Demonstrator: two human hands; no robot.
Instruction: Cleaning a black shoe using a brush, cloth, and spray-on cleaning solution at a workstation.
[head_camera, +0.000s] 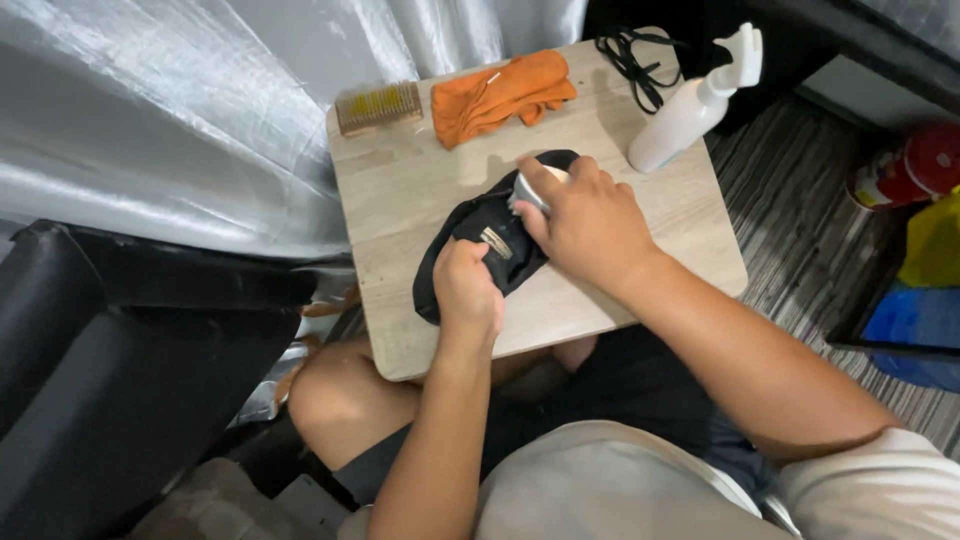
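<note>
Black shoe (480, 245), half hidden under hands

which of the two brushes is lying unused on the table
The wooden brush with yellowish bristles at the table's far left corner, beside the orange cloth. The other, a pale brush, is in the right hand against the black shoe.

Shoe (470, 240) mid-table (400, 330), brush (379, 107) and gloves (500, 95) behind it, spray bottle (685, 120) behind right
</note>
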